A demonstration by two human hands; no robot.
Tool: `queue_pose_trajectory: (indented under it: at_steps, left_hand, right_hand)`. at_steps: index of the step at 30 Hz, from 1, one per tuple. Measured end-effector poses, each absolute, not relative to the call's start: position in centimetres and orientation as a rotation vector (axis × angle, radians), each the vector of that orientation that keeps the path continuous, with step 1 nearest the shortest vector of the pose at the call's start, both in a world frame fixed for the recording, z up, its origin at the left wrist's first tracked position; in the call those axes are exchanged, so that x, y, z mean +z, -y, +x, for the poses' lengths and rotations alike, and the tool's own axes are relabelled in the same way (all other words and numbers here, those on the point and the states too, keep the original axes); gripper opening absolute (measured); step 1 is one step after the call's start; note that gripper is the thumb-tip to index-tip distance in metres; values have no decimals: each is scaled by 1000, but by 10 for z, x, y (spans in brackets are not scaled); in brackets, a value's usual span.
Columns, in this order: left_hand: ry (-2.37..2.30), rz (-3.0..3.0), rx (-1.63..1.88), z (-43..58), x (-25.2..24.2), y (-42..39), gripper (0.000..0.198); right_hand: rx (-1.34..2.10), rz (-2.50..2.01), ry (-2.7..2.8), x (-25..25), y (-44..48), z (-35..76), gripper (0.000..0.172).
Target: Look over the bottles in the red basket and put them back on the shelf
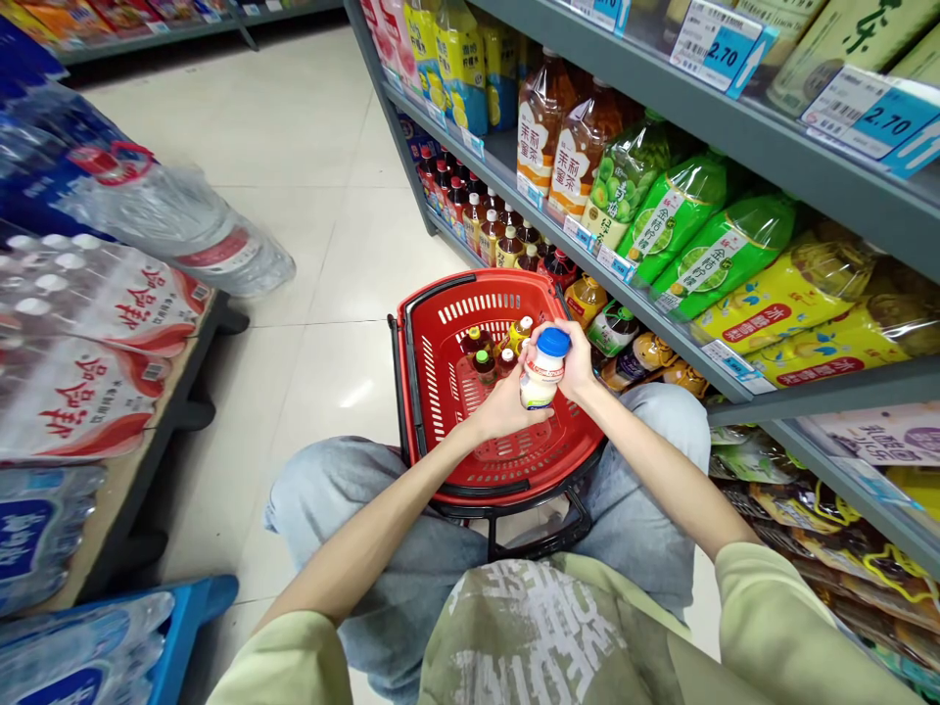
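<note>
Between my two hands is a white plastic bottle (541,377) with a blue cap and a red-and-white label, tilted above the basket. My left hand (508,403) is wrapped round its lower left side. On its right side, my right hand (577,360) grips it near the cap. Below them a red shopping basket (433,450) with black edges stands on the floor between my knees. Inside it, several small bottles (483,364) with yellow, green, red and white caps stand at the far side. My hands hide part of the basket's inside.
On the right, a grey shelf (734,392) carries tea and juice bottles, with packets lower down. At left, water packs (95,392) lie on a dark pallet, others on a blue pallet (198,612). A wrapped pack of large bottles (220,230) juts over the tiled floor (308,255).
</note>
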State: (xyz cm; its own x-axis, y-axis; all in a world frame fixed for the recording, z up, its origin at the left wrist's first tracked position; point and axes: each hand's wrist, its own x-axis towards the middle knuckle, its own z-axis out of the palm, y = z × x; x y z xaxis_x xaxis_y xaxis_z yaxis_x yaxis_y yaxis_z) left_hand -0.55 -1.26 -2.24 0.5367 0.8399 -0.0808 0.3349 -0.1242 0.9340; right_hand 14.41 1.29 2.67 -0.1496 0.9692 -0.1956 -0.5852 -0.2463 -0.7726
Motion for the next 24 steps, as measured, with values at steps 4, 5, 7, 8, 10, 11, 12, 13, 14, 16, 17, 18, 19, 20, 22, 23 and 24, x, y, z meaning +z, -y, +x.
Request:
queue_pose_trajectory:
  at_steps: [4, 5, 7, 8, 10, 11, 12, 13, 14, 16, 17, 18, 19, 20, 22, 23, 24]
  left_hand:
    - [-993, 1710, 578, -6, -20, 13, 97]
    - [-991, 1710, 578, -6, -20, 13, 97]
    - [-986, 1707, 581, -6, -21, 13, 97]
    - [-983, 1704, 584, -6, -22, 13, 96]
    - [-977, 1700, 588, -6, -24, 13, 96]
    - [-974, 1699, 592, -6, -24, 13, 96]
    - [-973, 1698, 595, -6, -25, 13, 96]
    - [-972, 1698, 597, -6, -25, 13, 96]
    - [-970, 1697, 598, -6, -24, 13, 96]
    - [-970, 1696, 601, -6, -23, 13, 95]
    - [-968, 1694, 602, -5, -22, 13, 95]
    - [-966, 1693, 602, -5, -21, 13, 94]
    - [-965, 1694, 601, -5, -21, 13, 94]
    - [-967, 1695, 600, -5, -20, 13, 94]
    - [-977, 1699, 594, -5, -20, 13, 96]
    - [-981, 1701, 591, -5, -20, 13, 96]
    - [-985, 1702, 588, -5, -20, 13, 96]
  right_hand:
    - [1659, -858, 608, 33, -11, 143, 41]
    - [1652, -856, 602, 34, -11, 142, 41]
    - [1645, -841, 604, 33, -10, 142, 39]
    - [1645, -832, 612, 33, -10, 142, 36]
    - [1649, -817, 632, 30, -11, 142, 29]
    - [1653, -812, 641, 28, -12, 142, 26]
    - [1658, -807, 649, 27, -12, 143, 24]
    - [1662, -804, 655, 25, -13, 143, 23]
    - [1666, -803, 659, 24, -14, 144, 22]
    - [1674, -807, 661, 22, -15, 145, 23]
    - [1676, -811, 660, 21, -15, 145, 24]
    - [1676, -814, 658, 21, -15, 145, 24]
    - [1676, -815, 657, 21, -15, 145, 25]
    - [1673, -813, 656, 21, -15, 145, 25]
    - [1663, -802, 653, 21, -14, 145, 26]
    - [1658, -798, 649, 22, -14, 144, 26]
    - [1655, -798, 644, 22, -13, 144, 26]
